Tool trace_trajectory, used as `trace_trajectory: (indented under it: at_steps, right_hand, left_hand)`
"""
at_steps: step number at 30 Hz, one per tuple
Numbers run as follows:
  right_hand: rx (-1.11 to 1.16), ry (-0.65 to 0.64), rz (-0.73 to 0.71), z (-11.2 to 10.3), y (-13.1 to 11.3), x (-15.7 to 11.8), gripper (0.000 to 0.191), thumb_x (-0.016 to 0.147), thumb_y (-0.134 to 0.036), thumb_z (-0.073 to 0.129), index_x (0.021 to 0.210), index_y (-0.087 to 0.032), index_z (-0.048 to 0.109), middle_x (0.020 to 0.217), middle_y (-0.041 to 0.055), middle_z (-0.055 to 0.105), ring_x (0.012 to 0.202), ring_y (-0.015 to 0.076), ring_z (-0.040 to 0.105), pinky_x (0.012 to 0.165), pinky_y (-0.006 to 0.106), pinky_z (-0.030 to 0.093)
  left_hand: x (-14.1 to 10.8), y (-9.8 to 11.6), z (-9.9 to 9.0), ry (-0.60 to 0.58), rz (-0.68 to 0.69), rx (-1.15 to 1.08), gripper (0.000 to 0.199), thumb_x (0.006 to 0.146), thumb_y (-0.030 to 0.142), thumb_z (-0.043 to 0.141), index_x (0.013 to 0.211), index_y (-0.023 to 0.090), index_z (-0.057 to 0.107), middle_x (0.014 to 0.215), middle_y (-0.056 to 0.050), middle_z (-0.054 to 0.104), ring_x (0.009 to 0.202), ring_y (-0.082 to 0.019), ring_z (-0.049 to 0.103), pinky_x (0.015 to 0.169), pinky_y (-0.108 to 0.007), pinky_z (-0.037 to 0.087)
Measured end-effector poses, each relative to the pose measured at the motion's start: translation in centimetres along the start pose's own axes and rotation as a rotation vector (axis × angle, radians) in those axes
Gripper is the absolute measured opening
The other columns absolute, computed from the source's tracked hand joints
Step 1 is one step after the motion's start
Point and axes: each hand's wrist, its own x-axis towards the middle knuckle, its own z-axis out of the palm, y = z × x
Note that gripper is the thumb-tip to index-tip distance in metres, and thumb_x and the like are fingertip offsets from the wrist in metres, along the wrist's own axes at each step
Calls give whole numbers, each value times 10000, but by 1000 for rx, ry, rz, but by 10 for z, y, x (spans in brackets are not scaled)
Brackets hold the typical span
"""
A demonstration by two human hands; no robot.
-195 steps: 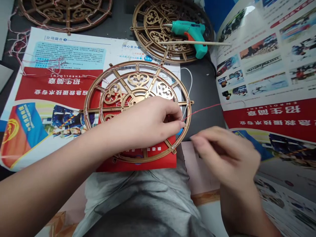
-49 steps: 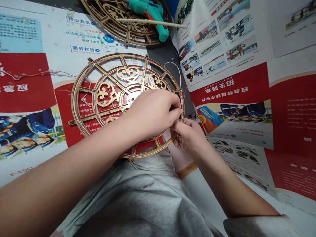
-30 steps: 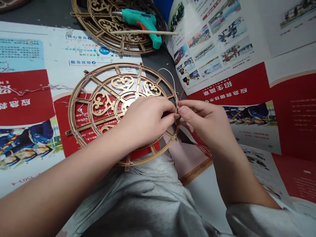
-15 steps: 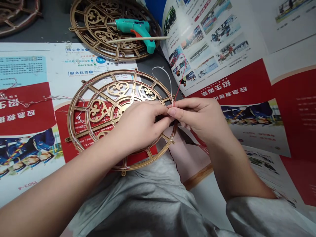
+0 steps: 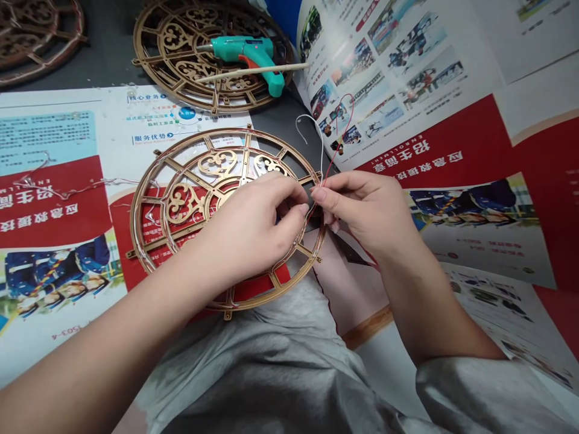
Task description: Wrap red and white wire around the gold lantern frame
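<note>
A gold fretwork wheel (image 5: 217, 130) lies at 6 o'clock on a red brochure (image 5: 58, 181). The left hand (image 5: 248, 232) curls over it, holding it, while the right hand (image 5: 362, 208) pinches a red thread (image 5: 338, 141) at its 3 o'clock rim.

A teal hot glue gun (image 5: 253, 57) and a wooden skewer (image 5: 289, 66) lie across a gold fretwork wheel (image 5: 156, 66) on a dark table (image 5: 289, 129), with a second wheel (image 5: 31, 39) at top left and open red-and-white Chinese recruitment brochures (image 5: 407, 138) alongside.
</note>
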Motion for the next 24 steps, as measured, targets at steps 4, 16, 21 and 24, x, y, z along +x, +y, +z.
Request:
trace_trajectory:
  at_steps: [4, 16, 21, 24]
  right_hand:
    - [-2, -12, 3, -2, 0, -1, 140, 804, -321, 878, 813, -204, 800, 609, -18, 663, 489, 88, 559, 437, 200, 450]
    - [-22, 4, -4, -1, 7, 1, 198, 785, -384, 904, 816, -216, 803, 621, -13, 665, 497, 94, 551, 450, 219, 467]
    - [-28, 4, -13, -1, 8, 2, 184, 798, -360, 897, 825, -208, 797, 629, -11, 671, 479, 90, 545, 426, 218, 446]
    - [-42, 2, -27, 0, 7, 2, 120, 819, -292, 872, 816, -203, 791, 628, -13, 675, 474, 85, 545, 422, 213, 437]
  left_hand:
    - [-12, 7, -13, -87, 54, 239, 218, 1003, 305, 530, 1039, 216, 726, 1098, -85, 698, 1032, -283, 660, 904, -455, 503]
    - [-79, 19, 2, -64, 126, 538, 252, 907, 235, 567, 1086, 259, 743, 1132, -124, 714, 907, -334, 621, 733, -528, 515]
    - [-85, 11, 17, -56, 144, 561, 372, 916, 197, 586, 1260, 227, 726, 1132, -142, 722, 918, -342, 638, 746, -530, 538]
    - [-86, 10, 20, -72, 125, 553, 439, 916, 168, 583, 1336, 216, 700, 1150, -148, 720, 939, -355, 653, 749, -544, 557]
